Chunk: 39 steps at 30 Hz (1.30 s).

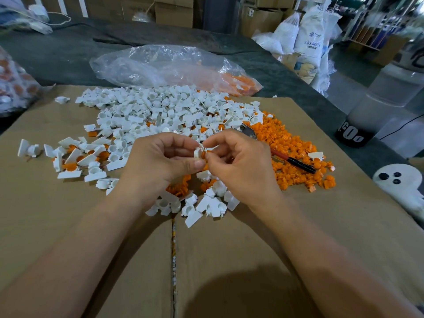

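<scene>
The left hand point(160, 161) pinches a white part point(197, 153) in its fingers point(195, 163) above the cardboard-covered worktop point(68, 214), just in front of the heap of white parts point(160, 111). The part's long axis stands roughly upright, its open face toward the right hand point(241, 165). That hand's curled fingers pinch an orange cap point(204, 154) sideways against it.

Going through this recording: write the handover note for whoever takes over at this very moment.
Left hand: pinches a small white plastic socket piece.
Right hand: pinches a small orange plastic cap against that piece; seated or not, cannot tell.
Stock: heap of white plastic pieces ahead, heap of orange plastic caps to the right, on the brown cardboard sheet.
Done: a few joined white-and-orange pieces lie at the left.
Left: probably most of both heaps.
</scene>
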Each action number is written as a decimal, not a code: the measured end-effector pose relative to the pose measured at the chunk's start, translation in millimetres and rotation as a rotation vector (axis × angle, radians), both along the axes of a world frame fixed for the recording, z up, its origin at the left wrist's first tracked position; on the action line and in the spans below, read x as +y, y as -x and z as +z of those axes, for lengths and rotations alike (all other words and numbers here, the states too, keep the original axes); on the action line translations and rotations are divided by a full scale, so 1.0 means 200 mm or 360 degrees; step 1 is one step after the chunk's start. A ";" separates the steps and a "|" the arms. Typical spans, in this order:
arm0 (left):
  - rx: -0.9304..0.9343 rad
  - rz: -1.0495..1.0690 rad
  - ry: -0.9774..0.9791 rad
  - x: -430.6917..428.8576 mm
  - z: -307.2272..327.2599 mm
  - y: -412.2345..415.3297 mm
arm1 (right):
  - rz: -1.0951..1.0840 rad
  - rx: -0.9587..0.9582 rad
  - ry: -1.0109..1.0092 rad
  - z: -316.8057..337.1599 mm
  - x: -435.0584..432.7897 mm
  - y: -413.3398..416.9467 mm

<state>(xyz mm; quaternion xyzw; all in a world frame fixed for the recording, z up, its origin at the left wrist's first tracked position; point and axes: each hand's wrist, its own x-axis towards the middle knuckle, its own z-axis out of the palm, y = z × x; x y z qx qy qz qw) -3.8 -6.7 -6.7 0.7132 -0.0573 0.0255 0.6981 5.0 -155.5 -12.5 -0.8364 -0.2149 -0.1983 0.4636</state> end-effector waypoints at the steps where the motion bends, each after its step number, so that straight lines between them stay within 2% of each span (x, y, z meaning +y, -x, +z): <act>1: 0.0002 0.0011 -0.0005 0.01 0.00 0.00 | 0.0033 0.0043 -0.0041 0.00 0.00 0.00; 5: 0.0074 0.0002 0.0105 0.03 -0.01 -0.02 | 0.0205 0.0219 -0.0338 0.01 -0.01 -0.01; 9: 0.0183 -0.0121 0.0323 0.03 -0.02 -0.02 | 0.0185 0.0133 -0.0316 0.02 0.00 -0.01; 13: 0.0170 -0.0101 0.0311 0.02 -0.02 -0.02 | 0.0283 0.0299 -0.0375 0.01 0.01 0.00; 17: 0.0166 -0.0095 0.0305 0.03 -0.02 -0.02 | 0.0321 0.0321 -0.0379 0.00 0.01 -0.01; 27: 0.0013 0.0092 0.0056 0.01 0.01 0.01 | 0.0328 0.0363 -0.0363 0.00 0.01 -0.02; 33: -0.0001 0.0089 -0.0044 0.01 0.02 0.00 | 0.0357 0.0394 -0.0409 -0.01 0.01 -0.02; 39: 0.0120 0.0080 0.0121 0.03 0.03 -0.01 | 0.0499 0.0376 -0.0416 -0.01 0.00 -0.03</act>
